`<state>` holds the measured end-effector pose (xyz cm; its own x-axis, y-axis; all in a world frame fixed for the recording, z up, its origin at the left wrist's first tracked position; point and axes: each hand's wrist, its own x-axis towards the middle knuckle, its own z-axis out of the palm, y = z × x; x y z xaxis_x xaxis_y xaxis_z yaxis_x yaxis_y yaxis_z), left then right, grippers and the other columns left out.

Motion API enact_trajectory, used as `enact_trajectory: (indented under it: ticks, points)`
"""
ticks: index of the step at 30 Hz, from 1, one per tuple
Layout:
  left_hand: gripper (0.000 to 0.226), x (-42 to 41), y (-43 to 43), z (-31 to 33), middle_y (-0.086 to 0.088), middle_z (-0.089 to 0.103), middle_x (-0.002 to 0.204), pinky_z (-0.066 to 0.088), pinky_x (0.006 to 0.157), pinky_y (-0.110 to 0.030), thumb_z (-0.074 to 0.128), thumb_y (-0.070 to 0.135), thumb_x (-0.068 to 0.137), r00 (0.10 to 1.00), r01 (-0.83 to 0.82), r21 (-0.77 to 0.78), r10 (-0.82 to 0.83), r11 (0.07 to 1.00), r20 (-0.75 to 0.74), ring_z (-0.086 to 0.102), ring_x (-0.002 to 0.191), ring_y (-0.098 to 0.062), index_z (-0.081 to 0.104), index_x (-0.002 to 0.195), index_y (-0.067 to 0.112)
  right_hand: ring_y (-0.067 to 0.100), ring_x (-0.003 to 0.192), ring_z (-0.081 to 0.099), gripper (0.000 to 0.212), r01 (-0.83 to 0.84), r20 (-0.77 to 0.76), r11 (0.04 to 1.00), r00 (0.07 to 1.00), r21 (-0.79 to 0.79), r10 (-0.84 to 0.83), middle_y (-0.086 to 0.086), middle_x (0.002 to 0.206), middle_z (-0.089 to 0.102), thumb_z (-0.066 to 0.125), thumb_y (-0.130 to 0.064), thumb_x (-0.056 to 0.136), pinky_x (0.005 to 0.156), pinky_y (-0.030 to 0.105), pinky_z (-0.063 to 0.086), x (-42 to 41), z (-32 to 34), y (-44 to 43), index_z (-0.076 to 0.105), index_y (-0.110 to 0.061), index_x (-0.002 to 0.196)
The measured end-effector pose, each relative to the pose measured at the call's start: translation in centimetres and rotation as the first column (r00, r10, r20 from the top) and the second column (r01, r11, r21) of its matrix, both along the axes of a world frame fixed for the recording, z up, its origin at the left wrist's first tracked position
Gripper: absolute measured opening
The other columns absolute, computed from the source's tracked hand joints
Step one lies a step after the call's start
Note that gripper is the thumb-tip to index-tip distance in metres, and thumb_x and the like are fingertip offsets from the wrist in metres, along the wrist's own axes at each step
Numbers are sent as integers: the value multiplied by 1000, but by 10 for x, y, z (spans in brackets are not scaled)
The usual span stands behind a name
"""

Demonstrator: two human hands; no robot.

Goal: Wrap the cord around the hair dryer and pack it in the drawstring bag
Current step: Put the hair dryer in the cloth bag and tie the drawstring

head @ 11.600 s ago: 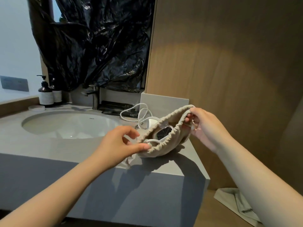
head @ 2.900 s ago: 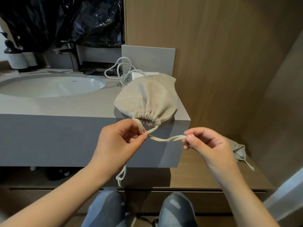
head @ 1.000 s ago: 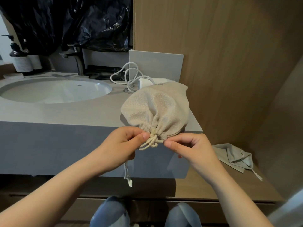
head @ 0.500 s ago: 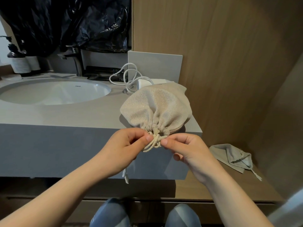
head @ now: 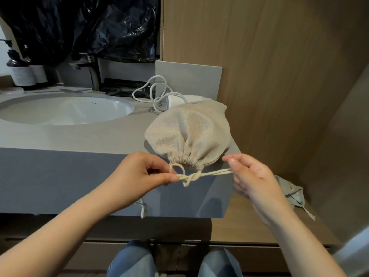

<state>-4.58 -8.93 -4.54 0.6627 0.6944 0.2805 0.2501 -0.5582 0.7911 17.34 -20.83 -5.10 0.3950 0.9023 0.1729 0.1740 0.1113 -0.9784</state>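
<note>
The beige drawstring bag (head: 189,132) lies bulging on the grey counter's (head: 79,136) front right corner, its mouth gathered shut toward me. The hair dryer is hidden inside it. A loose knot sits in the drawstring (head: 192,176) just below the mouth. My left hand (head: 139,172) pinches the drawstring left of the knot. My right hand (head: 251,176) pinches the two strands to the right, pulled out taut. A second white device with a looped white cord (head: 157,92) rests behind the bag.
A white basin (head: 65,108) is set in the counter at left, with a faucet (head: 89,70) and pump bottles (head: 20,70) behind. Black plastic sheeting (head: 89,27) hangs above. A wooden wall stands at right. Another grey fabric bag (head: 293,192) lies on the lower wooden ledge.
Half a second ago both hands met at the bag's mouth. Now they have drawn apart sideways, stretching the drawstring and showing a knot between them.
</note>
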Motion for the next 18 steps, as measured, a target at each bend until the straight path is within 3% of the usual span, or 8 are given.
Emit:
enact_trajectory:
  ticks: [4,8,11,14,18]
  points:
    - [8,-11,9,-2,5,69,61,41,54,-11,78,30,74,996,-89,49,90,995,-23,54,53,-2,78,70,23,7,48,39,26,188,3,979,982,80,-188,-2,53,44,48,-35,95,52,20,36,17,-12,-8,67,-17,95]
    - [10,-10,9,-11,13,67,70,46,60,-13,72,25,84,995,-68,175,79,982,-59,61,66,-5,72,74,24,5,53,48,22,280,82,955,954,96,-287,-4,58,54,49,-26,98,57,23,41,18,-24,-6,69,-18,91]
    - [12,-5,5,-13,11,69,77,55,69,-24,66,19,90,999,-12,141,17,990,-31,68,73,-6,68,78,22,-1,74,59,15,241,266,969,932,54,-247,-12,76,66,56,-26,94,68,17,45,10,-27,-4,70,-25,89]
    - [11,-1,2,-13,9,70,79,57,73,-34,66,19,90,1000,17,143,-14,990,-18,70,77,-8,68,79,22,-12,99,54,13,193,523,981,840,-36,-146,-24,101,62,62,-41,87,76,7,39,-2,-26,-4,66,-35,98]
    - [10,1,0,-13,7,69,80,58,73,-37,66,17,89,999,52,125,-53,991,8,69,77,-11,68,80,20,-19,99,54,16,-12,459,994,886,-106,60,-33,99,65,64,-39,87,77,3,39,-24,-26,4,65,-42,103]
